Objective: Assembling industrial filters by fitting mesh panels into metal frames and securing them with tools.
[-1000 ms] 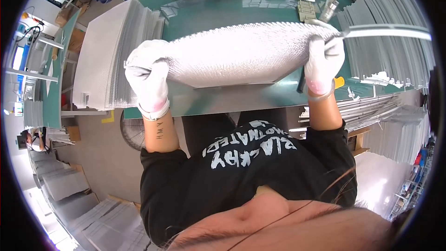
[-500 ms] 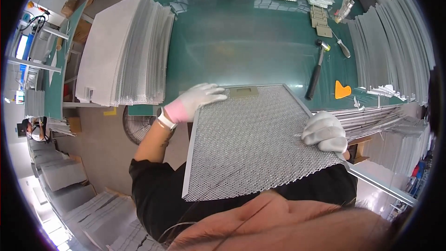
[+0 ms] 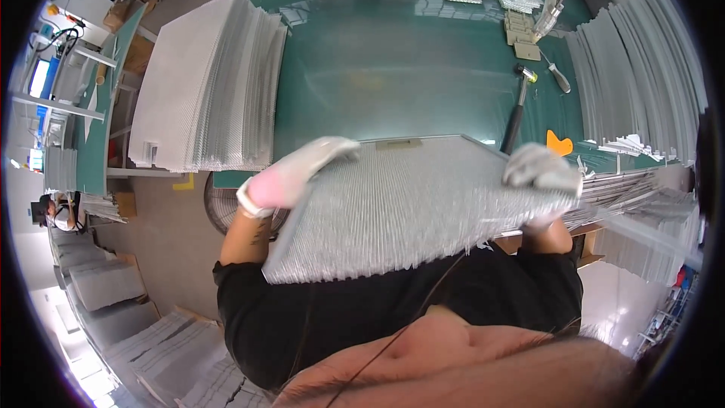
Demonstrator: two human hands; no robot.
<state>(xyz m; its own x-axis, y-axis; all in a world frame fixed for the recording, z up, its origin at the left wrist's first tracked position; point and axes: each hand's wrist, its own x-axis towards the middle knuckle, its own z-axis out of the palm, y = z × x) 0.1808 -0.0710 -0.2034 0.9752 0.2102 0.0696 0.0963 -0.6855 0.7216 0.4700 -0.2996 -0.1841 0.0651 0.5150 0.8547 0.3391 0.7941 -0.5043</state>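
Note:
A silvery metal mesh panel (image 3: 393, 211) lies in front of my body, its far edge at the green table's front edge. Along that far edge sits a beige latch plate (image 3: 398, 144). My left hand (image 3: 298, 174), in a white glove with a pink cuff, holds the panel's far left corner, fingers long over the frame and thumb hidden. My right hand (image 3: 540, 170), also gloved, curls around the right side of the panel and is smeared by motion. A pale metal frame strip (image 3: 649, 234) reaches out to the right below that hand, blurred.
On the green table (image 3: 377, 83) lie a hammer (image 3: 515, 117), a screwdriver (image 3: 559, 78), an orange scraper-like piece (image 3: 559, 143) and beige plates (image 3: 521, 34). Mesh sheets (image 3: 204, 83) stack at left, more panels (image 3: 634, 83) at right. A floor fan (image 3: 223, 200) stands left below.
The panel's near edge has swung up and away from my body. My right hand has risen slightly to the right, and the frame strip has moved up with it. My left hand has shifted slightly left.

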